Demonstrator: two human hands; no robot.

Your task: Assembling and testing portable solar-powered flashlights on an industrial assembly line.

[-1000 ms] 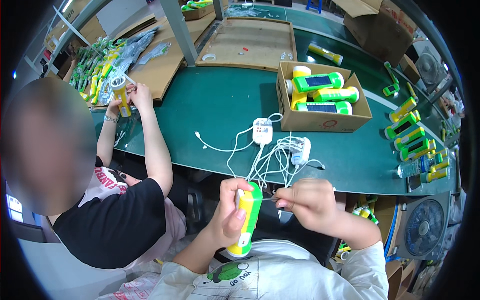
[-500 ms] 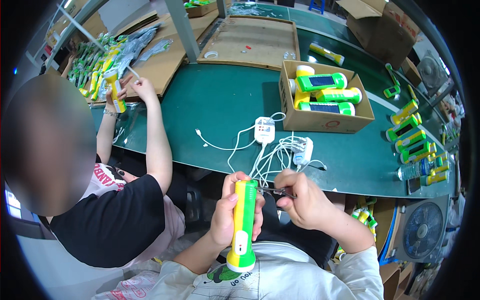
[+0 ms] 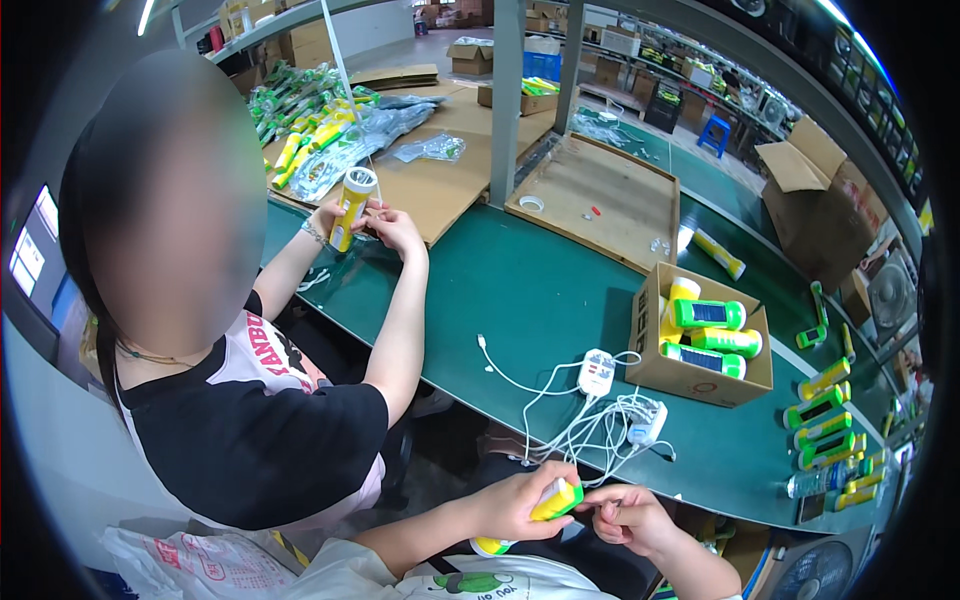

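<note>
In front of the near edge of a green worktop [image 3: 540, 300], a yellow-and-green torch [image 3: 557, 500] is gripped by the left hand [image 3: 515, 505], its fingers closed around the barrel. The right hand [image 3: 632, 518] is held just beside the torch's upper end, its fingers curled; whether anything thin is pinched there cannot be told. For steady handling, the barrel would best be braced firmly in the left palm and its green end turned into plain sight, with only light, straight pressure applied from the right, so that the casing is not scratched. The torch is tilted, its upper end showing past the left thumb and forefinger and its lower end below the palm; the right fingertips are close to the green end, but whether it is touched cannot be made out. Farther off, a white power block [image 3: 597, 371] and an open carton [image 3: 700, 385] can be seen on the worktop
</note>
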